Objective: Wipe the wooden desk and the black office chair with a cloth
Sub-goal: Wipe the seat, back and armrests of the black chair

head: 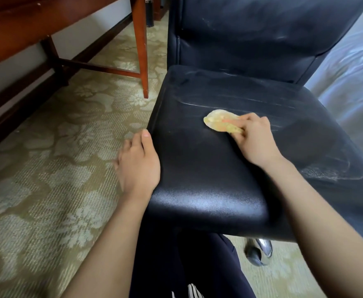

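The black office chair [197, 160] fills the middle and right of the head view, its seat streaked with pale wipe marks. My right hand [253, 136] holds a small yellow cloth [218, 120] and presses it on the middle of the seat. At the seat's left edge my left hand [138, 162] grips the side, thumb on top and fingers curled down over the edge. The wooden desk [25, 24] stands at the upper left, with one leg [140, 46] close to the chair's left side.
Patterned green and beige carpet [58, 147] covers the floor on the left. A chrome chair base with a caster [259, 252] shows under the seat. White bedding [352, 82] lies to the right of the chair. My dark trouser leg [187, 272] is at the bottom.
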`<state>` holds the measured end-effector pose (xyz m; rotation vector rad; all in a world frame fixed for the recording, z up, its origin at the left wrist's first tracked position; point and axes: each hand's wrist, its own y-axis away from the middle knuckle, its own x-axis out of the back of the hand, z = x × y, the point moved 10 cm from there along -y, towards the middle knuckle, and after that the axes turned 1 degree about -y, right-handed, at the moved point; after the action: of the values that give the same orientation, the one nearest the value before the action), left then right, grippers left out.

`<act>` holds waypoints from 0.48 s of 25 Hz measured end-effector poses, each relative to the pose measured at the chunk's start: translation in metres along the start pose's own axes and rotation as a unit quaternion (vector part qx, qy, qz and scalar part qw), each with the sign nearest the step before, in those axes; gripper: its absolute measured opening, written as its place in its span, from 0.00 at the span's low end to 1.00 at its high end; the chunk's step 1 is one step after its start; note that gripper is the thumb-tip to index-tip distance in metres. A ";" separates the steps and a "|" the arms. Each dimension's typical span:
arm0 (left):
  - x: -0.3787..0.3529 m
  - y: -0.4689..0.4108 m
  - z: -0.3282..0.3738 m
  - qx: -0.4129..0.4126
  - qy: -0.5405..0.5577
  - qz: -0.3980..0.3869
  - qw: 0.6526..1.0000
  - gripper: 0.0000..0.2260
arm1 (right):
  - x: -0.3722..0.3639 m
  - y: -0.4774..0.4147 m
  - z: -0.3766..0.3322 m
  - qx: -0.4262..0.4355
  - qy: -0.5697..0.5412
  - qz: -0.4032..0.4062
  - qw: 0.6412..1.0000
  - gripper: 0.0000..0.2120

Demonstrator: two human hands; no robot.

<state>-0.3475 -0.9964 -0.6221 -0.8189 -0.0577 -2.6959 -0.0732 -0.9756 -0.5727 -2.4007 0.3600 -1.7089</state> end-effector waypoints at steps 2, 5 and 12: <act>0.001 0.000 -0.001 0.004 0.016 0.007 1.000 0.21 | -0.015 -0.034 -0.001 -0.028 0.060 -0.026 0.997 0.15; 0.004 0.000 -0.002 0.007 0.026 0.022 0.999 0.20 | -0.035 -0.063 -0.040 -0.035 0.090 -0.030 0.995 0.17; 0.006 -0.002 -0.001 0.002 0.055 0.038 0.998 0.20 | -0.058 -0.016 -0.139 0.177 -0.027 -0.078 0.981 0.16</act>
<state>-0.3539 -0.9962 -0.6193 -0.6553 -0.0064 -2.6627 -0.2215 -0.9431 -0.5747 -2.2531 -0.1341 -1.6024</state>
